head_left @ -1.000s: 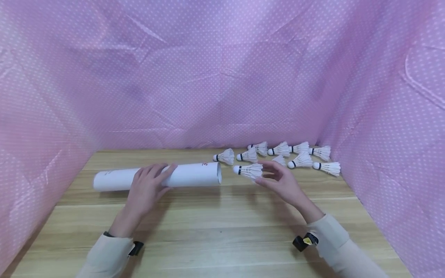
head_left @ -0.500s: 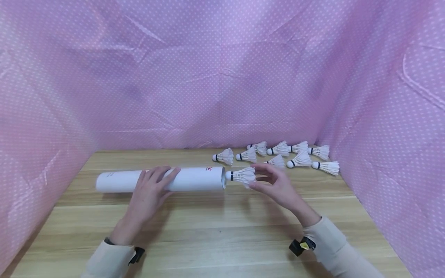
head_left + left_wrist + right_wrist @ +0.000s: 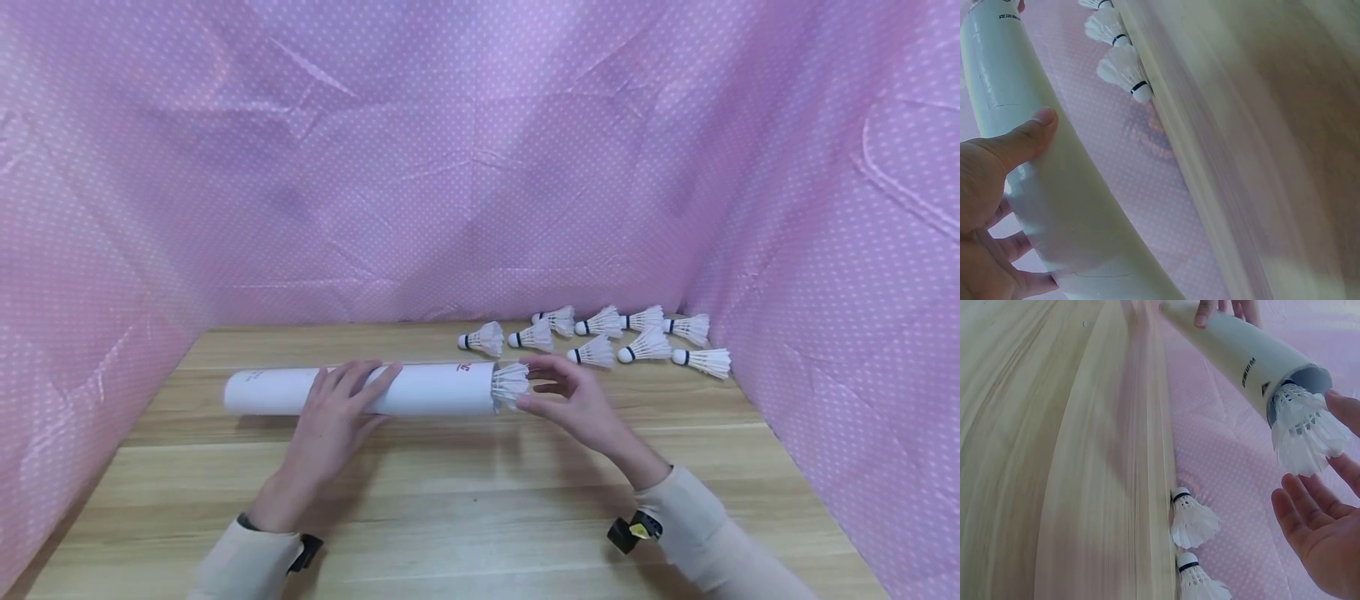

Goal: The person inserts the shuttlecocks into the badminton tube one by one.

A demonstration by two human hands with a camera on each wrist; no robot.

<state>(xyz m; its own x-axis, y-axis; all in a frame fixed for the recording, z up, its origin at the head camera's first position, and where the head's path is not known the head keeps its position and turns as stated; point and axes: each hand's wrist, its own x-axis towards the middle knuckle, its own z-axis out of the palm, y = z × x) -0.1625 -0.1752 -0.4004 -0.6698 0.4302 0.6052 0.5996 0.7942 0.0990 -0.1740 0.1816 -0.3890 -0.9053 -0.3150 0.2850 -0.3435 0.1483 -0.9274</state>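
Pink dotted cloth [image 3: 480, 167] rises behind the white tube [image 3: 435, 388], and a wooden table [image 3: 472, 517] spreads beneath it. The left hand [image 3: 337, 421] grips the tube around its middle. At the tube's open end, the right hand [image 3: 573, 404] pinches the feathers of a shuttlecock [image 3: 512, 382] set partway inside, its skirt jutting out. Nine loose shuttlecocks [image 3: 646, 344] lie farther back than the tube, most of them past its open end. The right wrist view looks into the tube, revealing its inner wall beside the feathers; the head view hides this. Whatever lies deeper is hidden. Red lettering [image 3: 463, 367] on the tube appears in the head view, black lettering [image 3: 1248, 372] in the right wrist view.
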